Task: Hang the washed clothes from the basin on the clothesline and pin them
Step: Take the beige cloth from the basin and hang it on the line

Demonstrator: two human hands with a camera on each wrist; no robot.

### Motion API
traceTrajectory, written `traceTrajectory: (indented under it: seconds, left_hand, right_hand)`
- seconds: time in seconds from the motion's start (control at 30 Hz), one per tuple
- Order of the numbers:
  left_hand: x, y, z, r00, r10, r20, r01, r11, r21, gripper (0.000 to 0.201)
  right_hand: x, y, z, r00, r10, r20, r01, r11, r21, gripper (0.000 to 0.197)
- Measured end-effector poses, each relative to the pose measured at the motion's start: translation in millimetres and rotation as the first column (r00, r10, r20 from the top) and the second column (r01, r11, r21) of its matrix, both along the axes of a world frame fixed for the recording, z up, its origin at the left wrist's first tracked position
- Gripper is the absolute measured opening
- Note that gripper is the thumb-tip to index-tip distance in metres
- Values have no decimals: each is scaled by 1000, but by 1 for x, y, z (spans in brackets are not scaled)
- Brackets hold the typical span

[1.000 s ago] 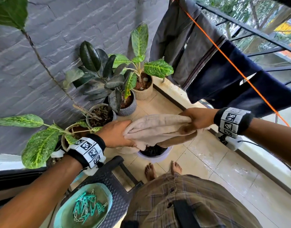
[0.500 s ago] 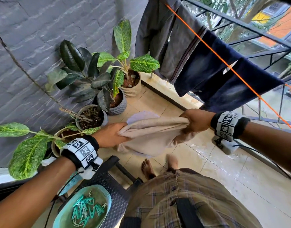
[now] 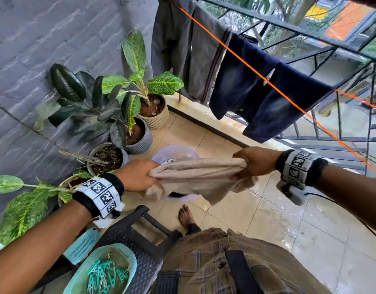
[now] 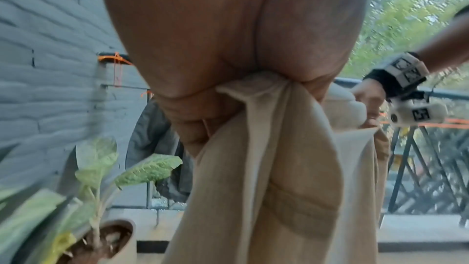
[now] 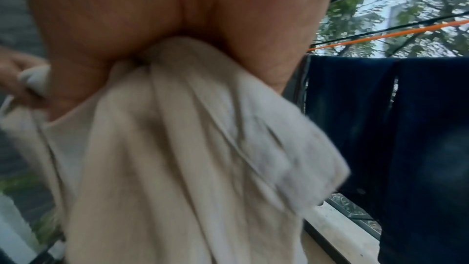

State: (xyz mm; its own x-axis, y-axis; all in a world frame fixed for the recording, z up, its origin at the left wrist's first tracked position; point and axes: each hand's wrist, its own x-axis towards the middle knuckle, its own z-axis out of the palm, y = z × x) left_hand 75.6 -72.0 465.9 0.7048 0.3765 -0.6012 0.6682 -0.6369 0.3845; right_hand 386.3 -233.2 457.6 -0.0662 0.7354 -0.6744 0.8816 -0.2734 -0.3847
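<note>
Near left: bowl (image 3: pixel 127 257) of pegs (image 3: pixel 106 274) set on chair (image 3: pixel 140 230). Beige cloth (image 3: pixel 195 175) held stretched above basin (image 3: pixel 176 149), ends gripped by left hand (image 3: pixel 138 175) and right hand (image 3: pixel 255 164). Far right: dark clothes (image 3: pixel 267 98) hung on clothesline (image 3: pixel 236 54).

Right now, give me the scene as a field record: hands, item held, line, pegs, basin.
left hand: grips one end of the beige cloth
right hand: grips the other end, cloth stretched between the hands
cloth position: below the clothesline, not on it
on the line: grey garment, navy garment
pegs: teal, in a green bowl on a dark chair
basin: white, on the floor beneath the cloth, contents mostly hidden
</note>
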Motion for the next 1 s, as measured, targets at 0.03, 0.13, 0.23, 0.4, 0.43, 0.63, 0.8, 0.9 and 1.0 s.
traceTrajectory:
  seconds: [0.03, 0.13, 0.23, 0.4, 0.43, 0.63, 0.8, 0.9, 1.0]
  left_hand:
    - [3, -3, 2, 999, 23, 31, -21, 998, -60, 28]
    - [18, -23, 13, 997, 20, 70, -18, 999, -26, 34]
    - [40, -47, 29, 994, -97, 43, 87, 976, 200, 45]
    - [82, -81, 77, 983, -113, 144, 29, 873, 487, 34]
    - [87, -86, 85, 980, -110, 166, 7, 852, 523, 35]
    - [146, -107, 193, 945, -144, 295, -126, 671, 731, 23]
    - [176, -120, 291, 833, -134, 536, -399, 525, 752, 36]
    - [198, -119, 347, 778, -152, 610, -489, 463, 739, 29]
    - [218, -114, 401, 715, -225, 662, -544, 417, 728, 29]
  right_hand:
    - [5, -7, 3, 1000, 4, -26, -4, 1000, 9, 34]
    - [23, -32, 15, 998, 49, 25, -49, 999, -10, 27]
    - [43, -55, 31, 990, -8, 137, -10, 992, 127, 31]
    - [84, -94, 74, 990, -77, 120, 27, 929, 369, 14]
    - [88, -99, 83, 992, -75, 101, 32, 926, 376, 19]
    - [141, -124, 189, 974, -225, 22, 183, 840, 510, 33]
    - [170, -135, 288, 962, -241, -124, 262, 706, 658, 27]
    - [187, -137, 347, 947, -288, -142, 293, 594, 749, 25]
    - [204, -136, 406, 930, -359, -82, 253, 459, 852, 19]
